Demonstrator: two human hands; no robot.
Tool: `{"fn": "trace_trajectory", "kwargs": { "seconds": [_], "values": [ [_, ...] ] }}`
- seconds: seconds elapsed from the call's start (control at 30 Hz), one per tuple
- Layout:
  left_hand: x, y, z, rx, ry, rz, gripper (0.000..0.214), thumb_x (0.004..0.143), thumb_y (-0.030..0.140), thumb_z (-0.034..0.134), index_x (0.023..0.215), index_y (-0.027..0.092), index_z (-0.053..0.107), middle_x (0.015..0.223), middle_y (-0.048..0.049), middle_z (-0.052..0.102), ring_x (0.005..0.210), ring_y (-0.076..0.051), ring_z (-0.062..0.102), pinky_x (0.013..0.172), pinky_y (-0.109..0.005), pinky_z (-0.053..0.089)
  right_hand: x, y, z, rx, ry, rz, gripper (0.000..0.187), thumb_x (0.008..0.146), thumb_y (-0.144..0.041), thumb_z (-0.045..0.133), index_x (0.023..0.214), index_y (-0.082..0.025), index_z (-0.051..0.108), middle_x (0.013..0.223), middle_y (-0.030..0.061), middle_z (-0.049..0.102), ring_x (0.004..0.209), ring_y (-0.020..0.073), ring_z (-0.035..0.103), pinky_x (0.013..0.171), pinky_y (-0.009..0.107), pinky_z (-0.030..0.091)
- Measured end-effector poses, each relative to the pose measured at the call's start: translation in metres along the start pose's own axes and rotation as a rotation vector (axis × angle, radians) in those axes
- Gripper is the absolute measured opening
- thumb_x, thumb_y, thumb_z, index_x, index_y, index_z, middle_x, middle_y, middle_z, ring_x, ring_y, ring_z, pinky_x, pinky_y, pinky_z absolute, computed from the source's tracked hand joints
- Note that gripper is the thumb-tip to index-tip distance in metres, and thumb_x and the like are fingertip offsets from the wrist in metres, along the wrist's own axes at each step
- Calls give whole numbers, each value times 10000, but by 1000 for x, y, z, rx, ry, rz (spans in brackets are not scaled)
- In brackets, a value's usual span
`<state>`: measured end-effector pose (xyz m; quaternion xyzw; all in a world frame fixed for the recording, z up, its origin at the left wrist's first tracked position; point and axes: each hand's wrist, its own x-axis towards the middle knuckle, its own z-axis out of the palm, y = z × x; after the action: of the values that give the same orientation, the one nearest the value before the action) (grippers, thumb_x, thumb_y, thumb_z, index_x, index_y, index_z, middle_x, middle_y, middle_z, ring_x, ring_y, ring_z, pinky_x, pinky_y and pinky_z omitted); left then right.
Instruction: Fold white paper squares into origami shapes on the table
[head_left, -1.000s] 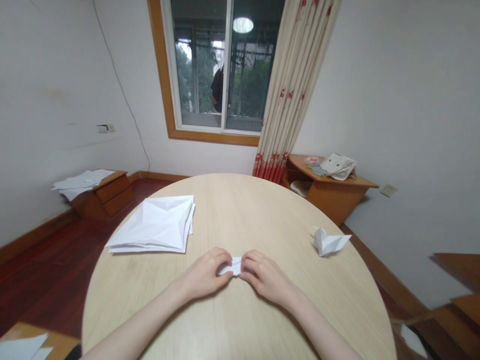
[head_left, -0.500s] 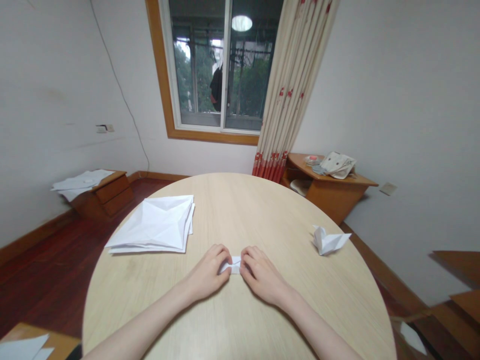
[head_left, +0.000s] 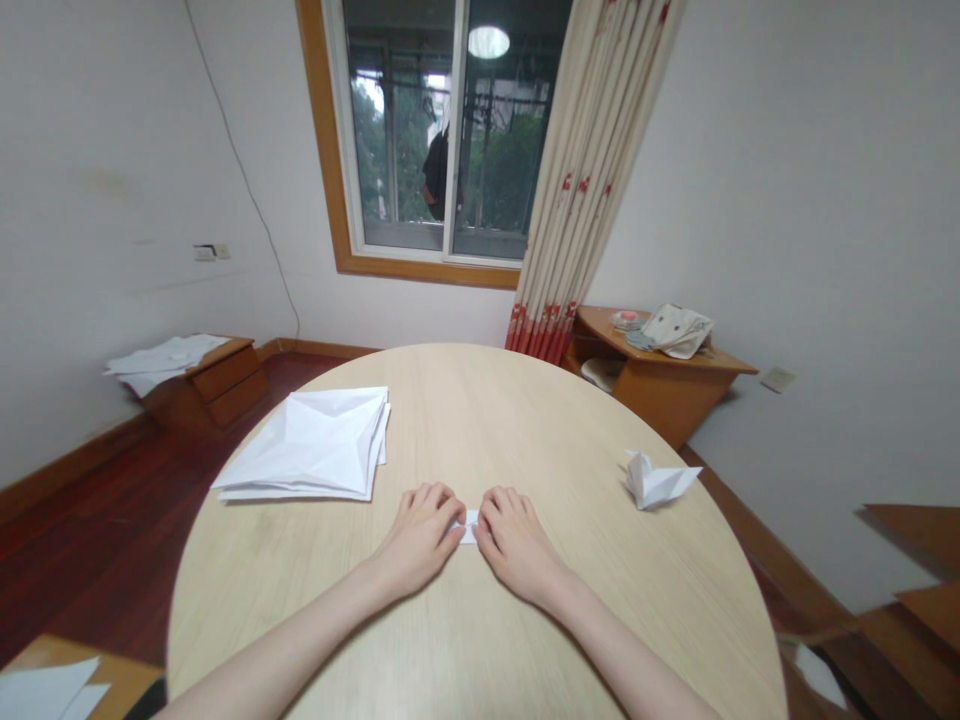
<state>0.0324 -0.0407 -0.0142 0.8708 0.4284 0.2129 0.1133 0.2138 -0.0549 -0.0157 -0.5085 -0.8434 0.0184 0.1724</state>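
The round wooden worktop (head_left: 487,420) carried a stack of creased white sheets (head_left: 322,450) towards the left. The left hand (head_left: 426,530) and right hand (head_left: 517,535) sat slightly apart, each clamped on one end of the small paper (head_left: 469,535). Farther right stood a white folded bird (head_left: 658,484). Between the hands, the small paper lay white, folded, its ends hidden
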Motion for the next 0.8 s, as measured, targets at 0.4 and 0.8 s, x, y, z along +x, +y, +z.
{"fn": "trace_trajectory", "kwargs": {
  "seconds": [0.4,0.8],
  "values": [
    [2,-6,-4,-102,-58,-47,75,892,247,560,966,238,569,1040,-16,532,1024,-223,465,867,-383,300,2,7,-3,114,-42,40,45,906,-226,533,874,-197,519,976,36,520,958,204,469,857,376,343],
    [7,-19,-14,-173,-188,-27,130,867,248,616,994,263,597,1074,-5,547,1068,-227,445,901,-378,250,5,19,-14,288,-174,98,59,866,-174,559,848,-230,554,1023,4,526,1070,195,436,921,369,270]
  ]
}}
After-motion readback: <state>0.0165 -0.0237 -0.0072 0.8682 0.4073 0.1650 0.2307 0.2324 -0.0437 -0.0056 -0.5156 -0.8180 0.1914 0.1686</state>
